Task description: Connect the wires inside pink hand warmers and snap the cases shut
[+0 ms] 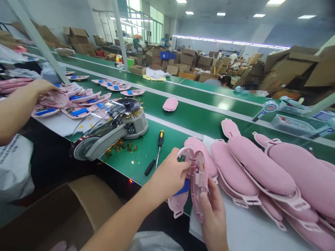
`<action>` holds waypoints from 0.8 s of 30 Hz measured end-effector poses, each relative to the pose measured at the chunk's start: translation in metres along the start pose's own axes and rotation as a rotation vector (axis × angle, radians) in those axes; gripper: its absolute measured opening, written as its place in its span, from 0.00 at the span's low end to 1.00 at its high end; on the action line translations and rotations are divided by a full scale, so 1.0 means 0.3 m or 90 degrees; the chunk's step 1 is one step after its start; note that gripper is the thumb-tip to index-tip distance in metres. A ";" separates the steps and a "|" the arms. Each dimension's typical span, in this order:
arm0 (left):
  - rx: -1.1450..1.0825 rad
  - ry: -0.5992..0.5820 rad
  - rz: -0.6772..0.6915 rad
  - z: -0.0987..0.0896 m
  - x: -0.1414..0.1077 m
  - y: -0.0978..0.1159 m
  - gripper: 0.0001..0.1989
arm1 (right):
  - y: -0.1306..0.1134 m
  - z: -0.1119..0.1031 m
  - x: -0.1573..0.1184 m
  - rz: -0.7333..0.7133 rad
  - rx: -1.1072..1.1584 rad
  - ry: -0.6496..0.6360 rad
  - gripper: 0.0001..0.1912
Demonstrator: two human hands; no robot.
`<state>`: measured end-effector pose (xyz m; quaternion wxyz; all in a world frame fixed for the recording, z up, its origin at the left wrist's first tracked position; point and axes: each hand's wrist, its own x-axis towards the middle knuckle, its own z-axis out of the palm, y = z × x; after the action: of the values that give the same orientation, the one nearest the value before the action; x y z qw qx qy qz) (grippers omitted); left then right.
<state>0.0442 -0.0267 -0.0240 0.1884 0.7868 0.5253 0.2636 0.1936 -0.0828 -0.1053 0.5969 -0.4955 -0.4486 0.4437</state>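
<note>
Two halves of a pink plastic casing are spread apart in front of me, joined by thin red wires (194, 166). My left hand (171, 172) is closed on the half with the blue battery (183, 188) and a small green circuit board (181, 158). The other casing half (199, 181) shows its ribbed inside, and my right hand (214, 212) grips it by the lower right edge. Right behind them lies a closed pink casing (211, 164). A screwdriver with a yellow and black handle (161, 136) and a second black-handled one (150, 167) lie left of my hands.
Stacked pink casings (261, 164) fill the right side. A tape dispenser (131, 122) stands at left among amber tape scraps (123, 146). Beyond it a co-worker's hand (39, 92) is at open casings (80, 111). One casing (170, 104) sits on the green belt (201, 115).
</note>
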 end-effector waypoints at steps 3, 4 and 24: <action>0.046 0.006 0.014 -0.002 -0.002 0.002 0.13 | 0.008 0.010 0.005 0.013 0.006 -0.016 0.25; 0.050 0.012 0.016 0.002 -0.002 0.002 0.13 | 0.007 0.013 0.006 0.015 0.006 -0.011 0.25; -0.614 0.056 -0.202 0.051 -0.010 -0.029 0.26 | -0.001 0.031 0.008 -0.029 0.112 -0.035 0.22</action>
<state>0.0462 -0.0264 -0.0416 0.5456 0.5093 0.4644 0.4767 0.1849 -0.0787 -0.1037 0.6357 -0.4187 -0.4348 0.4812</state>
